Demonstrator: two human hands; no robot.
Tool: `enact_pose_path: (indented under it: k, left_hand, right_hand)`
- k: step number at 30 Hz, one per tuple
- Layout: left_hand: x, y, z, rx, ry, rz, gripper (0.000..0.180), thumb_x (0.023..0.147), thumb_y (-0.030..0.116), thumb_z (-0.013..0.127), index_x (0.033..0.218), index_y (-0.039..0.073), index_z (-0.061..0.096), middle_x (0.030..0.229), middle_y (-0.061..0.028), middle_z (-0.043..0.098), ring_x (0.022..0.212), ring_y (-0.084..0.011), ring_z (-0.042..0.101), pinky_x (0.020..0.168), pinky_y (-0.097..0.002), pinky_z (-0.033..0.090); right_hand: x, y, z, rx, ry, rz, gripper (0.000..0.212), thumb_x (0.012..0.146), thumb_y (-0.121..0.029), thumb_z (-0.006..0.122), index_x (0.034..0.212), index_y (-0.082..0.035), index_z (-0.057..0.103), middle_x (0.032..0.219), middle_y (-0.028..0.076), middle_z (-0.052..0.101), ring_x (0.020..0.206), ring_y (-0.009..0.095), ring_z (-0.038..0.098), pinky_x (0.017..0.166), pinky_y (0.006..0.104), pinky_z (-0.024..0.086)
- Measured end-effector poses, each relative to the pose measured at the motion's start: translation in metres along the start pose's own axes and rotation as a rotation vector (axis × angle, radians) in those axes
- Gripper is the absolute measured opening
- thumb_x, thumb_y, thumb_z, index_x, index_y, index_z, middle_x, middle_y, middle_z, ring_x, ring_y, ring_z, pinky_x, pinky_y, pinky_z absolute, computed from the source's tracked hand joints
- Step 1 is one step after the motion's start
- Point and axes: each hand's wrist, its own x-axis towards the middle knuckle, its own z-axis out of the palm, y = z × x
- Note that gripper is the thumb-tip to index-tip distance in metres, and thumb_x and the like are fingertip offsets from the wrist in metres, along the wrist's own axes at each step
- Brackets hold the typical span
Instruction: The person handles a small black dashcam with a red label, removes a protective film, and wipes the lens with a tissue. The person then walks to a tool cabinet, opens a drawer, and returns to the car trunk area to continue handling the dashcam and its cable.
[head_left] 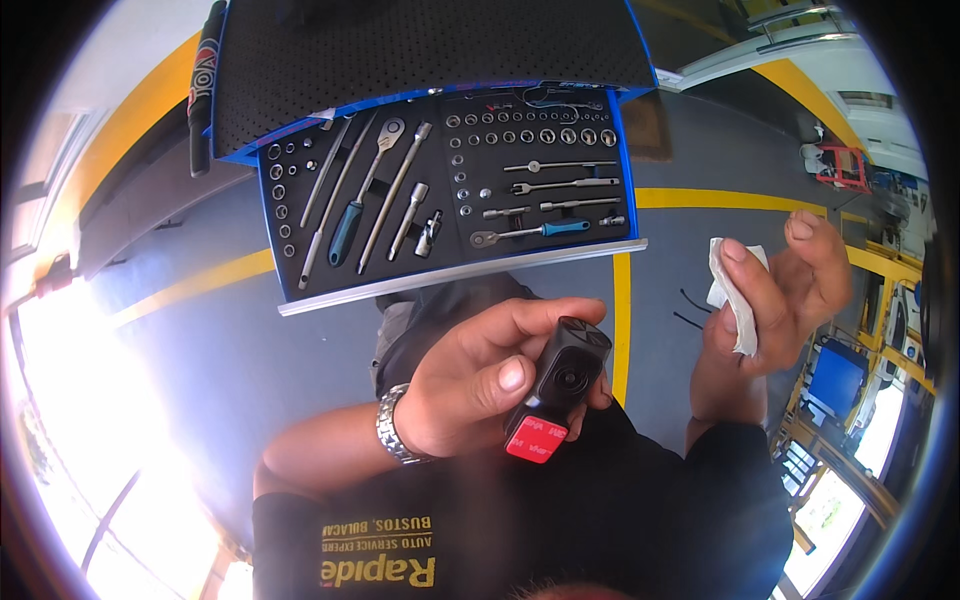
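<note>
My left hand (480, 375), a metal-band watch on its wrist, grips a small black dash camera (572, 370) in front of my chest. The lens faces up toward me. At the camera's lower end sits a square red-backed adhesive pad (537, 438). Off to the right, my right hand (780, 290) is raised and pinches a folded white tissue (735, 295) between its thumb and fingers. The tissue is apart from the dash camera. Some fingers of my left hand are hidden behind the camera.
Ahead stands a blue tool cabinet with a black perforated top (430, 45). Its drawer (460, 265) is pulled out, holding ratchets, extension bars and several sockets in black foam. Yellow lines (622, 330) cross the grey floor. Yellow racks and equipment (900, 320) stand at the right.
</note>
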Motion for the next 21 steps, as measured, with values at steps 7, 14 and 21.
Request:
enact_pose_path:
  k: [7, 14, 21]
  left_hand:
    - [-0.002, 0.001, 0.002, 0.035, -0.016, 0.002, 0.073, 0.094, 0.046, 0.064, 0.149, 0.007, 0.037, 0.104, -0.0258, 0.062, 0.078, -0.0244, 0.068, 0.065, -0.0319, 0.056]
    - [0.007, -0.003, -0.009, -0.068, -0.061, 0.054, 0.065, 0.097, 0.032, 0.063, 0.145, -0.003, 0.037, 0.130, -0.0201, 0.055, 0.117, -0.0255, 0.059, 0.095, -0.0377, 0.051]
    - [0.010, -0.006, -0.010, -0.053, -0.008, 0.053, 0.061, 0.097, 0.027, 0.064, 0.144, -0.003, 0.040, 0.143, -0.0168, 0.049, 0.133, -0.0233, 0.046, 0.111, -0.0396, 0.037]
  right_hand:
    - [0.003, -0.005, -0.001, -0.041, -0.006, 0.001, 0.033, 0.081, -0.029, 0.079, 0.112, -0.025, 0.069, 0.125, 0.008, 0.046, 0.116, 0.030, 0.049, 0.099, 0.0422, 0.045]
    - [0.013, -0.015, 0.023, 0.051, 0.166, -0.355, 0.023, 0.088, -0.035, 0.071, 0.111, -0.036, 0.065, 0.129, -0.001, 0.044, 0.125, 0.024, 0.044, 0.099, 0.0414, 0.048]
    - [0.024, -0.027, 0.046, 0.043, 0.198, -0.329, 0.022, 0.085, -0.033, 0.074, 0.105, -0.038, 0.066, 0.121, -0.006, 0.045, 0.122, 0.019, 0.044, 0.098, 0.0383, 0.048]
